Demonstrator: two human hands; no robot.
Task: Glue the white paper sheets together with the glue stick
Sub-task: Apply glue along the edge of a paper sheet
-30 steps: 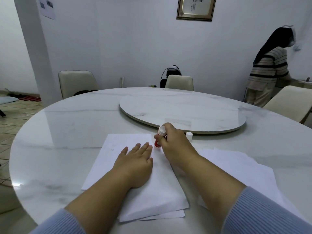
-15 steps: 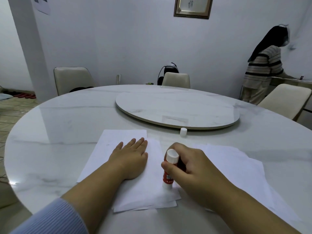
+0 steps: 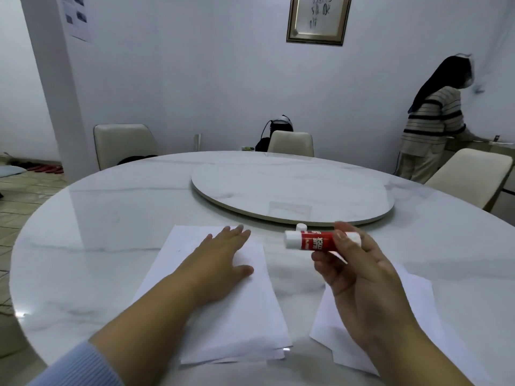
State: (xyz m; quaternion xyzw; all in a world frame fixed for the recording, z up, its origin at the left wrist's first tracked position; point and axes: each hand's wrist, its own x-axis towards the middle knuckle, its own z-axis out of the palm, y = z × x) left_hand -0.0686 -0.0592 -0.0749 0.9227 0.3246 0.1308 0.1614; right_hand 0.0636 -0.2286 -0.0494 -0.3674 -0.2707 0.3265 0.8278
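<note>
Glue stick [image 3: 317, 240] lifted off the stack [image 3: 223, 307], now held sideways above the bench near its front edge, pinched in the right hand [image 3: 359, 277]. Left hand [image 3: 220, 260] laid flat on the stack. Next sheet should be aligned before being pressed down.
</note>
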